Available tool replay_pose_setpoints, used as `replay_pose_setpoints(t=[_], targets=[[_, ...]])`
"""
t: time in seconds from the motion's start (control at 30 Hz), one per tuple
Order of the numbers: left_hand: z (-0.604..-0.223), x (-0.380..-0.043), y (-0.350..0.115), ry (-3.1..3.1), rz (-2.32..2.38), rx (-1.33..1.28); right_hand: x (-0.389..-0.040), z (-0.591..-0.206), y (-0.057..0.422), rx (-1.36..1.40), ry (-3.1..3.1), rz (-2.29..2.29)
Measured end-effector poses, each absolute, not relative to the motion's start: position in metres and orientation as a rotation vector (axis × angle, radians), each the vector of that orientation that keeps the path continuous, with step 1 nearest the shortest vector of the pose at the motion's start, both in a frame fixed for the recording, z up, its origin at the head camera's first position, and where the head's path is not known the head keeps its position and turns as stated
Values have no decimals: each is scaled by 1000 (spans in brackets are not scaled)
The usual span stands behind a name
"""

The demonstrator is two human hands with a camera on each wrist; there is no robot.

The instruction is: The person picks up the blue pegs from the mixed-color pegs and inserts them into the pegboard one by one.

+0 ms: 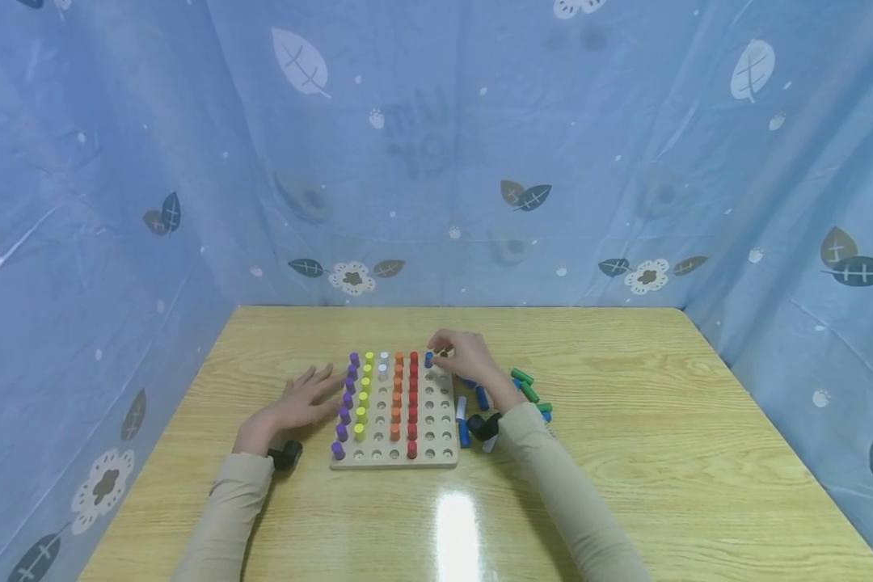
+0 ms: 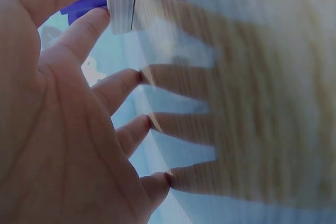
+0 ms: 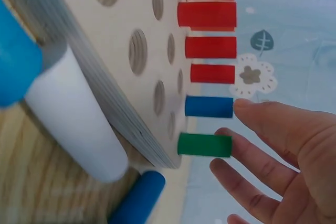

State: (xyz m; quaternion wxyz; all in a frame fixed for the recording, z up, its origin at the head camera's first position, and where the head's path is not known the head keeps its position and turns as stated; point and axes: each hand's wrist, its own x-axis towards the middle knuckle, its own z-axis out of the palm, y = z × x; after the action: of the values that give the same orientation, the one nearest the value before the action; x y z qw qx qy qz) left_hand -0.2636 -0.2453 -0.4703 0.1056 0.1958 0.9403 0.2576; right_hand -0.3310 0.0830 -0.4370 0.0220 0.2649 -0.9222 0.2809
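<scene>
A wooden pegboard stands on the table with rows of purple, yellow, white, orange and red pegs. At its far right corner a blue peg and a green peg sit upright in their holes. My right hand is over that corner. Its thumb tip touches the top of the blue peg, and a fingertip is at the green peg's top; neither peg is gripped. Fingers spread, my left hand rests on the table with its thumb and index finger by the board's left side, near the purple pegs.
Loose pegs lie right of the board, partly hidden by my right arm: green pegs, blue pegs and white pegs. A patterned blue curtain encloses the back and sides of the wooden table.
</scene>
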Motion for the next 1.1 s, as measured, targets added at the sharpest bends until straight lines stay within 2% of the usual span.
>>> replay_pose_setpoints(t=[0.77,1.1], targets=[[-469,-265,-246,2768,766,568,-321,-418,121,829,-2908,705],[-470,-265,-247,2763,769,575,-316,-421,140,853,-2978,630]])
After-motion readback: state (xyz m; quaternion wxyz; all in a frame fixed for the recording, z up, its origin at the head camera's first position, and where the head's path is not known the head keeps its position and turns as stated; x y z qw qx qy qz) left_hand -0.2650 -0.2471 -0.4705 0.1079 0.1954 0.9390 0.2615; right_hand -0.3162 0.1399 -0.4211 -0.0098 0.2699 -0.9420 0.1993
